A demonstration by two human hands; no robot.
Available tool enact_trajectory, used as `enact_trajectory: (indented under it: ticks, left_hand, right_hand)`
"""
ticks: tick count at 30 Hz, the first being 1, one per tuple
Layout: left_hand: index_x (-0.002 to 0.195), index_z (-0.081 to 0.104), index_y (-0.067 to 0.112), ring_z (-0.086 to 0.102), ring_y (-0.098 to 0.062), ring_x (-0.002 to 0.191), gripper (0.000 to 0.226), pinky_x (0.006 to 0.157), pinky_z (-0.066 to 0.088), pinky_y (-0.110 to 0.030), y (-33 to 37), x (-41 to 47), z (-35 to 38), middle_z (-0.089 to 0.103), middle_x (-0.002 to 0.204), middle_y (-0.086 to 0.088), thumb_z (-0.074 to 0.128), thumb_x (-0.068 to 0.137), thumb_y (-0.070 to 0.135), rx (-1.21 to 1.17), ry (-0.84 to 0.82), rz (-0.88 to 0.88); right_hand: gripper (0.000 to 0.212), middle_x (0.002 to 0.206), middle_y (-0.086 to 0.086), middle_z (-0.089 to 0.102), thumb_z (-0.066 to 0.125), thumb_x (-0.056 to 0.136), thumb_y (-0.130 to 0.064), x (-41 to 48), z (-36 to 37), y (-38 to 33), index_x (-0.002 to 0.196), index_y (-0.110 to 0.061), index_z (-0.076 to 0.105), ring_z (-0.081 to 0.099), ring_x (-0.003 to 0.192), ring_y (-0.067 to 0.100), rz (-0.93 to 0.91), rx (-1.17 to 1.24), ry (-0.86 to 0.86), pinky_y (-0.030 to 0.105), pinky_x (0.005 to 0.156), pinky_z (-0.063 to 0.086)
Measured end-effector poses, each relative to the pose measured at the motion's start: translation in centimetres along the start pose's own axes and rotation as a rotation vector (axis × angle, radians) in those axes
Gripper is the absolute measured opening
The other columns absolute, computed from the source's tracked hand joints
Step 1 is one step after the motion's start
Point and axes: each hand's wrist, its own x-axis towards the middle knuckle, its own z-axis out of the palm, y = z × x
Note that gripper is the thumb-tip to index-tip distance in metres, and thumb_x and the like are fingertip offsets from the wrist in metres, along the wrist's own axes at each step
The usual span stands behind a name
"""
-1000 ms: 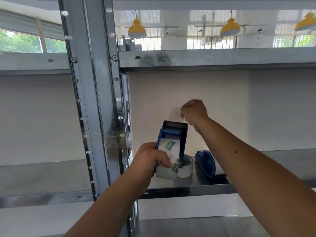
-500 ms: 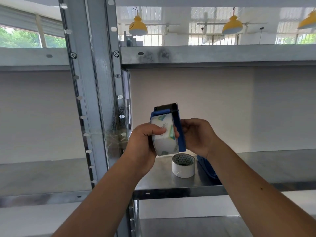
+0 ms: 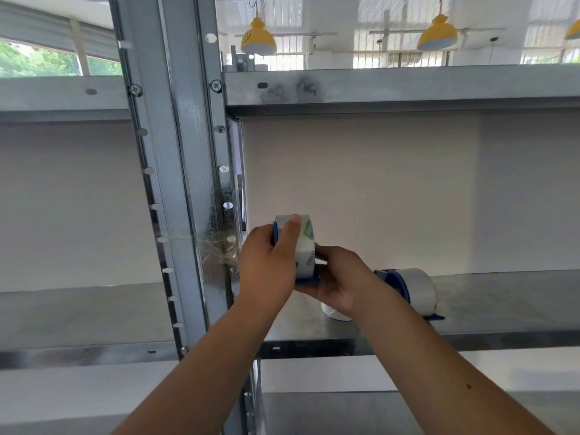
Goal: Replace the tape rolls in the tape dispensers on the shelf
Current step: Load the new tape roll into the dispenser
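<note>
We see both hands raised in front of the metal shelf (image 3: 502,306), above its front edge near the left upright post (image 3: 175,183). Between them is a blue tape dispenser (image 3: 309,280) carrying a roll of tape (image 3: 303,243) with green and white printing; it is held clear of the shelf surface.

Left hand (image 3: 266,271): wraps the dispenser from the left. Thumb lies across the top of the roll; the remaining fingers are curled behind the dispenser and hidden, so we can say only that the hand is closed around it.

Right hand (image 3: 339,281): supports the dispenser from the right and below, fingers (image 3: 323,257) curled and pressed against the side of the roll. Only a blue edge of the dispenser body shows, at the left of the roll and beneath it.

On the shelf, partly hidden below the right hand, a white roll (image 3: 334,313) stands close to the front edge. To the right of it a second blue dispenser (image 3: 398,284) rests on the shelf, loaded with a white roll (image 3: 420,288), also near the front edge.

Crumpled clear tape (image 3: 219,251) sticks to the upright post just left of the left hand. Yellow pendant lamps (image 3: 258,39) hang in the room seen above the upper shelf.
</note>
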Motion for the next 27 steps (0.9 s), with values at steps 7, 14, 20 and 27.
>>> enact_trajectory:
  ticks: [7,14,20,27]
  left_hand:
    - [0.081,0.067,0.028,0.073,-0.027,0.088,0.042,0.083,0.061,-0.055,-2.2,-0.8,1.2,0.072,0.097,-0.007,0.052,0.074,0.067,0.092,-0.007,-0.155]
    - [0.084,0.061,0.025,0.069,-0.023,0.085,0.042,0.082,0.06,-0.051,-5.6,-0.2,1.6,0.068,0.093,-0.005,0.046,0.088,0.064,0.152,0.048,-0.272]
    - [0.088,0.06,0.028,0.067,-0.016,0.085,0.035,0.066,0.047,-0.035,-8.5,-0.2,1.5,0.069,0.091,0.0,0.046,0.1,0.058,0.157,0.032,-0.293]
    - [0.088,0.059,0.025,0.066,-0.018,0.084,0.032,0.065,0.045,-0.031,-9.2,-1.0,1.7,0.068,0.093,-0.004,0.048,0.105,0.05,0.194,-0.011,-0.225]
  right_hand:
    - [0.027,0.083,0.017,0.08,0.049,0.1,-0.012,0.7,-0.5,2.9,0.102,-0.004,0.075,0.079,0.072,0.029,0.052,0.123,0.032,0.036,0.056,0.064]
    - [0.027,0.079,0.017,0.08,0.065,0.099,-0.028,0.3,-0.5,3.6,0.1,-0.003,0.074,0.079,0.064,0.031,0.121,0.139,0.004,0.043,0.056,0.064]
    - [0.037,0.108,0.021,0.08,0.062,0.101,-0.039,0.4,-1.2,4.5,0.12,-0.008,0.074,0.073,0.11,0.037,0.161,0.099,0.037,0.054,0.076,0.065]
    - [0.075,0.101,0.029,0.078,0.058,0.089,-0.074,-0.9,-2.9,2.9,0.134,-0.014,0.061,0.08,0.082,0.042,0.137,-0.596,0.121,0.048,0.068,0.067]
